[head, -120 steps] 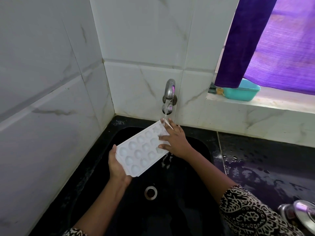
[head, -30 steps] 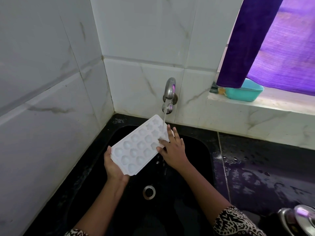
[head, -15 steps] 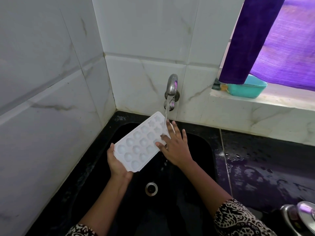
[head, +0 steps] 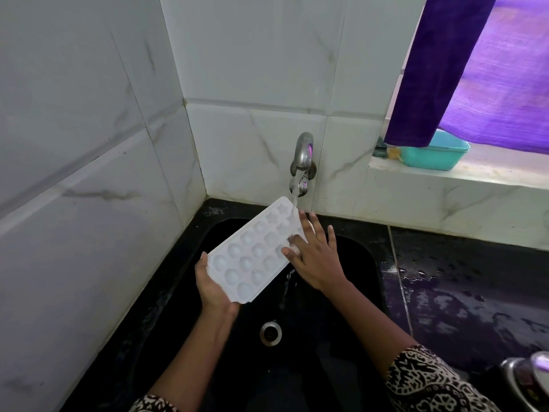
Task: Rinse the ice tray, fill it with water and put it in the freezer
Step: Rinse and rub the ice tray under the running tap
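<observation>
Tray (head: 255, 257) hangs tilted over the sink (head: 341, 337), its far end at 1 o'clock under the running tap (head: 303, 162). The left hand (head: 212, 288) grips its 7 o'clock corner. The right hand (head: 316, 260), fingers straight and spread, rests on the cells at 3 o'clock. Water spills off the low edge toward the drain (head: 270, 333), so this looks like rinsing, the first step. Filling it level and carrying it to the freezer, not in sight, are left.

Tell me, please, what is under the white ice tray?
The black sink, into which water falls off the ice tray. The left hand holds the near end; its fingers beneath are covered.
</observation>
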Tool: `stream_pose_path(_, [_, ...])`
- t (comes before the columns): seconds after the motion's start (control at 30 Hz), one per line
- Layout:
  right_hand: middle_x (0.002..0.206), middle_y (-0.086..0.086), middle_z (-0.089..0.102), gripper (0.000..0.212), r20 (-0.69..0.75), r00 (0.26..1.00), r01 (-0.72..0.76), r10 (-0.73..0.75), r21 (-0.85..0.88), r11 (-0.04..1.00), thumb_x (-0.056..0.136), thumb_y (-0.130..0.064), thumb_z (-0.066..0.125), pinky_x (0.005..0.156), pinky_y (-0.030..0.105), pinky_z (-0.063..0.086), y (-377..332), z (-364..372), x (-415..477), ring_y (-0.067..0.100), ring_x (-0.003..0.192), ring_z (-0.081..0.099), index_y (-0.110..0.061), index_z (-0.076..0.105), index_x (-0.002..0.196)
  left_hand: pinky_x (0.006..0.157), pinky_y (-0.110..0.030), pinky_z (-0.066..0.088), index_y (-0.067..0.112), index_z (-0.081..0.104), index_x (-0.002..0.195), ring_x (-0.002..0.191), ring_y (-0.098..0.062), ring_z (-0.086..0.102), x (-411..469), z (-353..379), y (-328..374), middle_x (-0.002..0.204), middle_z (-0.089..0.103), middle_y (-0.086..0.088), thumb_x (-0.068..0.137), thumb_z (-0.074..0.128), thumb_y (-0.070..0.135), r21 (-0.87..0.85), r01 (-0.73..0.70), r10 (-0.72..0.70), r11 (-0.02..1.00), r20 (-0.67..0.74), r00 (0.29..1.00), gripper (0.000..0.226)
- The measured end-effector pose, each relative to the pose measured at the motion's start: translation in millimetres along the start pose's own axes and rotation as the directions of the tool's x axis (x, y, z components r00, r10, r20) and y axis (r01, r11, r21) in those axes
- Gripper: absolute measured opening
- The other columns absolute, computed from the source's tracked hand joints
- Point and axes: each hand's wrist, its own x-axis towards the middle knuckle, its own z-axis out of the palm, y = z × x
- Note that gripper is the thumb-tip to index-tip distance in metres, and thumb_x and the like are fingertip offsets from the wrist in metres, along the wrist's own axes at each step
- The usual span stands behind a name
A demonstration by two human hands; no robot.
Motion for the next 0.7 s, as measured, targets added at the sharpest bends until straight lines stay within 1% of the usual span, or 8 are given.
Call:
stream_pose_path(0.07, [0.155,-0.011,-0.02,0.078,0.015,1.0,0.026,-0.026,0.015,1.0,0.082,-0.075,0.003,0.113,0.048,-0.011,-2,3,-1,0.007,0.139,-0.029,-0.032,0.049,0.128,0.078,-0.04,0.051,0.014,0.065,0.116,0.093,-0.032,0.069,2,2,2,0.105,0.072,-0.015,0.094,0.03,0.057,-0.009,-0.01,0.01,1.0,0.002,1.0,0.06])
stream_pose_path(0.13, [0.154,-0.013,-0.021,0.085,0.018,0.999,0.039,-0.039,0.024,0.999,0.08,-0.076,-0.006,0.114,0.048,-0.011,3,2,-2,0.006,0.138,-0.03,-0.036,0.048,0.13,0.079,-0.04,0.051,0.014,0.065,0.116,0.096,-0.033,0.066,4,1,5,0.108,0.071,-0.015,0.094,0.031,0.058,-0.003,-0.012,0.012,1.0,-0.006,1.0,0.06])
stream_pose_path(0.27, [0.154,-0.012,-0.021,0.074,-0.002,1.0,0.008,-0.008,-0.021,1.0,0.085,-0.07,0.001,0.113,0.047,-0.013,2,0,0,0.008,0.139,-0.029,-0.037,0.05,0.128,0.08,-0.042,0.051,0.014,0.065,0.116,0.096,-0.033,0.067,4,0,1,0.106,0.072,-0.014,0.093,0.031,0.058,0.003,-0.001,0.001,1.0,-0.017,1.0,0.06])
stream_pose_path(0.4, [0.151,-0.015,-0.025,0.073,0.046,0.998,0.033,-0.032,-0.022,0.999,0.085,-0.066,0.002,0.113,0.048,-0.012,3,4,-2,0.008,0.137,-0.032,-0.036,0.054,0.127,0.081,-0.042,0.052,0.013,0.063,0.122,0.102,-0.035,0.065,7,-5,5,0.114,0.069,-0.017,0.092,0.034,0.058,0.012,0.011,-0.011,1.0,-0.019,1.0,0.062])
stream_pose_path(0.5, [0.155,-0.011,-0.016,0.065,0.012,0.999,0.037,-0.037,-0.059,0.998,0.089,-0.063,0.006,0.111,0.047,-0.016,9,-1,0,0.01,0.139,-0.029,-0.038,0.058,0.117,0.079,-0.042,0.053,0.014,0.064,0.121,0.1,-0.034,0.066,6,-8,4,0.112,0.07,-0.016,0.092,0.034,0.059,0.022,0.028,-0.028,0.999,-0.009,1.0,0.062])
stream_pose_path(0.57, [0.159,-0.007,-0.007,0.06,-0.031,0.998,0.042,-0.046,-0.121,0.992,0.091,-0.061,0.009,0.111,0.048,-0.018,8,0,2,0.014,0.142,-0.024,-0.039,0.059,0.116,0.083,-0.043,0.052,0.014,0.063,0.122,0.103,-0.035,0.064,6,-5,3,0.113,0.069,-0.016,0.092,0.033,0.059,0.009,0.04,-0.04,0.999,-0.013,0.999,0.062])
stream_pose_path(0.63, [0.16,-0.003,0.003,0.057,-0.077,0.992,0.076,-0.095,-0.225,0.971,0.093,-0.06,0.013,0.112,0.051,-0.014,8,6,1,0.018,0.145,-0.013,-0.038,0.061,0.117,0.083,-0.042,0.051,0.013,0.063,0.122,0.102,-0.035,0.064,7,-3,4,0.111,0.069,-0.016,0.092,0.033,0.058,0.007,0.043,-0.043,0.999,-0.03,0.999,0.062])
stream_pose_path(0.7, [0.158,-0.001,0.015,0.055,-0.096,0.984,0.112,-0.15,-0.318,0.941,0.094,-0.058,0.019,0.112,0.055,-0.007,10,13,-3,0.022,0.146,0.001,-0.036,0.065,0.114,0.078,-0.041,0.052,0.013,0.063,0.12,0.098,-0.034,0.065,9,-5,5,0.108,0.07,-0.016,0.093,0.033,0.058,0.031,0.045,-0.043,0.999,-0.043,0.998,0.061])
